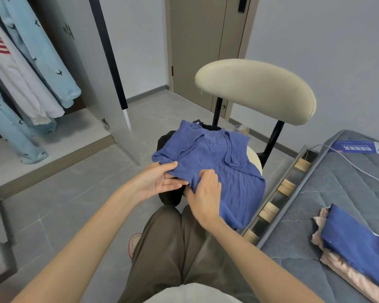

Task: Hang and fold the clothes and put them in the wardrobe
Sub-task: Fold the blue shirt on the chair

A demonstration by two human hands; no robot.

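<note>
On the cream chair (254,90), a blue top (219,154) lies; left hand (160,180) and right hand (206,193) pinch its near edge.

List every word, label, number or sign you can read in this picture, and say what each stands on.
Blue leaflet on the mattress: white printed characters, too blurred to read.
Black tag behind the blue shirt: white marks, too small to read.
Hanging white garment: red stripes only, no letters.
So no text here can be quoted.
</note>
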